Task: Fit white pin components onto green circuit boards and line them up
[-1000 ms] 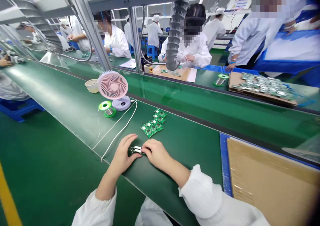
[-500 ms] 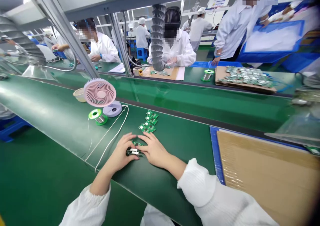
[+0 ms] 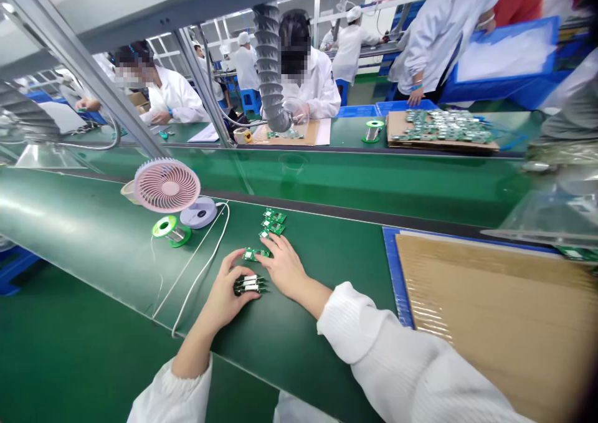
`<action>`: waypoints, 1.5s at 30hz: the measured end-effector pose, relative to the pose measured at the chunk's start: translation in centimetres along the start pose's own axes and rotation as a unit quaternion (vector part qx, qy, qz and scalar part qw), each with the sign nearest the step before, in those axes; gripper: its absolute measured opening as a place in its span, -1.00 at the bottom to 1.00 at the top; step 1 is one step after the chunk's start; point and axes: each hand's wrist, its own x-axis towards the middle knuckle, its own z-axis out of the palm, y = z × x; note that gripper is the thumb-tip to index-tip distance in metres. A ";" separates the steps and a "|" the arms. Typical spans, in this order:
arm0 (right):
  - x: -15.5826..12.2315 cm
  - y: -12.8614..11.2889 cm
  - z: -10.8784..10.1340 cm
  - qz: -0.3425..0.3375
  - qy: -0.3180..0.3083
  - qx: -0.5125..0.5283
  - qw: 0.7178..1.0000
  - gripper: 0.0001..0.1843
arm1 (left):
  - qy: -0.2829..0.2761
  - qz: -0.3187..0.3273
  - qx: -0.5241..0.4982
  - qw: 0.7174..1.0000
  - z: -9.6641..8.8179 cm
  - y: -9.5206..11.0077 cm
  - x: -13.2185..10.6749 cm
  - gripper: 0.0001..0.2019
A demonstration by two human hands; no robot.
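My left hand [image 3: 225, 295] is curled around a small stack of circuit boards [image 3: 251, 284] standing on edge, with white parts and thin pins facing up. Thumb and fingers press the stack from its near and far sides, just above the green bench. My right hand [image 3: 286, 268] has its thumb and fingertips on a single green circuit board [image 3: 250, 254] just beyond the stack; part of this board is hidden under the fingers. Behind it, a few loose green circuit boards [image 3: 273, 222] lie in a short overlapping row, close to the right fingertips.
Left of the hands are a pink fan [image 3: 167, 186], a solder wire spool [image 3: 172, 231] and a white cable [image 3: 205, 267]. A cardboard sheet [image 3: 486, 311] in a blue tray [image 3: 391, 273] lies to the right. Co-workers in white sit and stand across the line.
My right hand has moved away from the left and now has a board from the row. More white parts show in the left hand's stack. The camera view has shifted.
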 end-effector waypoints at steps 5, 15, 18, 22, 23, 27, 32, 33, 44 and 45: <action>-1.0 0.2 -0.9 -0.043 -0.037 0.046 0.997 -0.64 | -0.056 -0.026 -0.034 0.998 -0.5 0.1 0.8 -0.75; 1.9 1.2 -2.2 0.174 0.031 -0.011 0.984 -0.79 | -0.023 -0.029 -0.006 0.999 0.3 0.4 1.0 -0.43; 1.9 1.1 -1.9 0.175 0.010 0.010 0.985 -0.81 | -0.034 -0.001 0.013 0.999 0.4 0.4 1.3 -0.63; 1.3 1.0 -2.0 0.125 -0.060 0.074 0.988 -0.94 | -0.010 0.045 0.048 0.998 0.5 0.3 2.0 -0.68; 1.1 1.2 -2.2 0.107 -0.079 0.091 0.987 -0.95 | -0.019 0.039 0.036 0.998 0.6 0.2 2.1 -0.67; 1.7 2.4 -3.2 0.129 -0.071 0.104 0.984 -0.82 | -0.045 -0.021 -0.027 0.998 0.8 0.0 2.0 -0.60; 4.6 4.0 -3.5 0.287 0.005 0.033 0.957 -0.69 | -0.041 -0.037 -0.041 0.998 1.2 0.4 1.9 -0.30; 4.9 4.1 -3.4 0.294 0.002 0.032 0.955 -0.71 | -0.042 -0.033 -0.040 0.998 1.2 0.6 1.9 -0.32; 2.6 3.1 -4.8 0.138 -0.167 0.187 0.958 -0.85 | -0.024 -0.023 -0.075 0.997 1.7 1.3 2.0 -0.50; 3.1 3.4 -4.7 0.157 -0.151 0.177 0.960 -0.82 | -0.027 -0.035 -0.088 0.995 1.8 1.3 2.0 -0.47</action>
